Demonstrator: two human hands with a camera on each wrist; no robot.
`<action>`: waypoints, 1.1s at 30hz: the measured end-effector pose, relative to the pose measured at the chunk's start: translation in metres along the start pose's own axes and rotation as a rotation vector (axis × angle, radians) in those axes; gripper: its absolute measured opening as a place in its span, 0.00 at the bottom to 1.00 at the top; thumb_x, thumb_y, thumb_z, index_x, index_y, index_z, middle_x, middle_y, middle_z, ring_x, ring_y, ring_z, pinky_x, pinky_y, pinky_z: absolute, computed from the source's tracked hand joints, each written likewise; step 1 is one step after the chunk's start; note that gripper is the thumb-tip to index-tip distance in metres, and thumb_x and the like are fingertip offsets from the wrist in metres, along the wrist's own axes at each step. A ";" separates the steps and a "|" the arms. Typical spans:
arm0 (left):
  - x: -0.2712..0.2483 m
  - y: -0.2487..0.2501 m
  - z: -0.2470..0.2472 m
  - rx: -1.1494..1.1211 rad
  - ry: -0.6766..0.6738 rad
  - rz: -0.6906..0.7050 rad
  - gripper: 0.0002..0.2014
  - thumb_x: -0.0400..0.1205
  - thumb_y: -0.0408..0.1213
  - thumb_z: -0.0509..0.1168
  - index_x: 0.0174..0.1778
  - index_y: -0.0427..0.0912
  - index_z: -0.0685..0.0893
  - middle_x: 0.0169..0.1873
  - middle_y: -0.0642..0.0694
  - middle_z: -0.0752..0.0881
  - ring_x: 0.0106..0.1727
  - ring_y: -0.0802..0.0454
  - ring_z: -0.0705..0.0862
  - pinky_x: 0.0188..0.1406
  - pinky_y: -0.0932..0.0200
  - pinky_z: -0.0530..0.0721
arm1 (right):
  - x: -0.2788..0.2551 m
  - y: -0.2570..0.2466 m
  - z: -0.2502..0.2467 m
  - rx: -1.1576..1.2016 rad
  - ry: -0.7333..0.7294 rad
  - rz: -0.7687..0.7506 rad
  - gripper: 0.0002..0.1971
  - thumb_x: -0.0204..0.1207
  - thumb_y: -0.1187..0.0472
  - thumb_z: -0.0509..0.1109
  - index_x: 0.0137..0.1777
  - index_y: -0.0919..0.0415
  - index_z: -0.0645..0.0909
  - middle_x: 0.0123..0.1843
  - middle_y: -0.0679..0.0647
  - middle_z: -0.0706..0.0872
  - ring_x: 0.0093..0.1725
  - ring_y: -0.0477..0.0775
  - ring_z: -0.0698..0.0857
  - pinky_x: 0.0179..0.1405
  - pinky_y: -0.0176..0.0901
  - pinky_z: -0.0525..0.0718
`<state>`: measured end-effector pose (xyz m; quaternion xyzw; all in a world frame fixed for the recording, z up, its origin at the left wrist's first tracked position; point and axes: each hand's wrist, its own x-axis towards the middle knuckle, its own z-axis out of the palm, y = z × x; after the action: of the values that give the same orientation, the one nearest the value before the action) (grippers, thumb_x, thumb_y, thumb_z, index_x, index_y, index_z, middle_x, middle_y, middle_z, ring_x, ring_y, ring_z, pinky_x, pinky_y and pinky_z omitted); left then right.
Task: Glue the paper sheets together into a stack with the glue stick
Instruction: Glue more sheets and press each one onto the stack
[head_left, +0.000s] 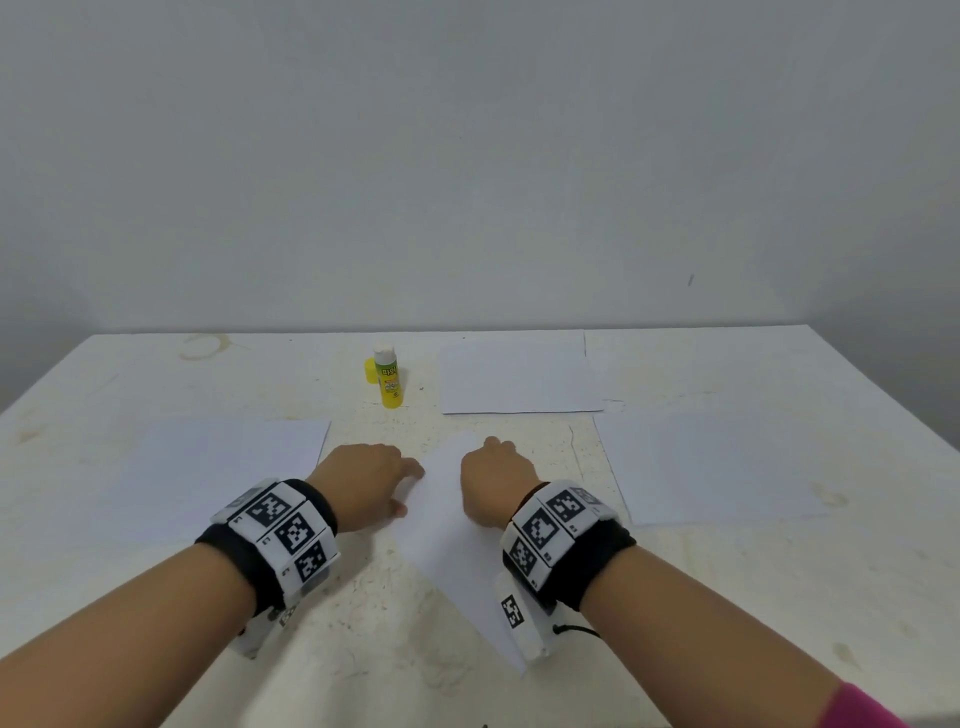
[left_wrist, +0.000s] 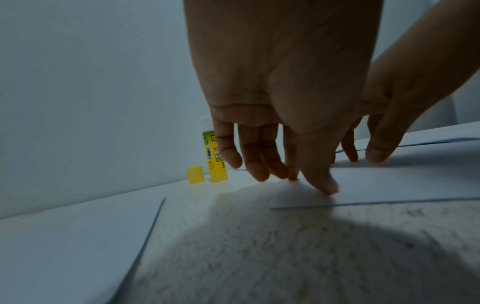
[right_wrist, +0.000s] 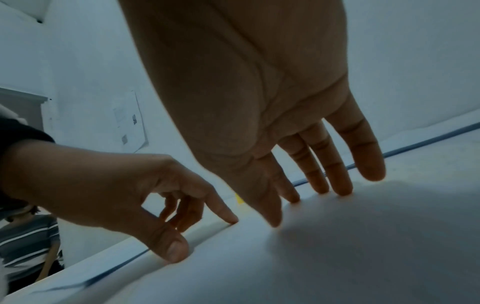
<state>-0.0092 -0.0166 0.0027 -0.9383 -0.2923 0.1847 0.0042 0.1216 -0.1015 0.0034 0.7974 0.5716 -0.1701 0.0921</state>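
both hands (right_wrist: 259, 123) fingertips-down on a white paper sheet (right_wrist: 337, 257)

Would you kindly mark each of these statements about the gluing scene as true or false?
1. The glue stick stands upright with its cap off. True; the yellow cap stands beside it.
2. The right hand holds the glue stick. False; it rests on the middle sheet, fingers straight.
3. The left hand touches the middle sheet. True.
4. All sheets are already stacked. False; the left sheet, the far sheet and the right sheet lie apart on the table.
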 end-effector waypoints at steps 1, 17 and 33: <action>-0.001 -0.002 0.001 -0.019 0.000 0.016 0.26 0.82 0.53 0.65 0.75 0.53 0.70 0.63 0.51 0.77 0.63 0.52 0.78 0.51 0.61 0.73 | 0.001 -0.004 0.002 0.007 -0.015 0.010 0.17 0.82 0.64 0.60 0.69 0.68 0.72 0.70 0.63 0.69 0.70 0.63 0.68 0.65 0.51 0.75; -0.001 0.000 0.011 -0.125 -0.322 0.004 0.57 0.78 0.65 0.61 0.81 0.31 0.31 0.81 0.35 0.31 0.84 0.44 0.36 0.82 0.45 0.43 | 0.014 0.019 0.001 0.038 -0.237 -0.300 0.39 0.85 0.51 0.60 0.85 0.56 0.37 0.86 0.49 0.38 0.85 0.49 0.45 0.81 0.60 0.41; -0.001 -0.012 0.000 -0.058 -0.214 0.020 0.66 0.56 0.83 0.31 0.81 0.37 0.61 0.82 0.40 0.60 0.80 0.45 0.65 0.81 0.45 0.59 | -0.003 0.092 -0.010 0.170 -0.100 0.054 0.42 0.72 0.48 0.76 0.80 0.61 0.58 0.72 0.60 0.74 0.69 0.60 0.76 0.64 0.48 0.76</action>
<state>-0.0168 -0.0073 0.0045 -0.9158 -0.2868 0.2756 -0.0559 0.2093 -0.1307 0.0095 0.8080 0.5279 -0.2553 0.0572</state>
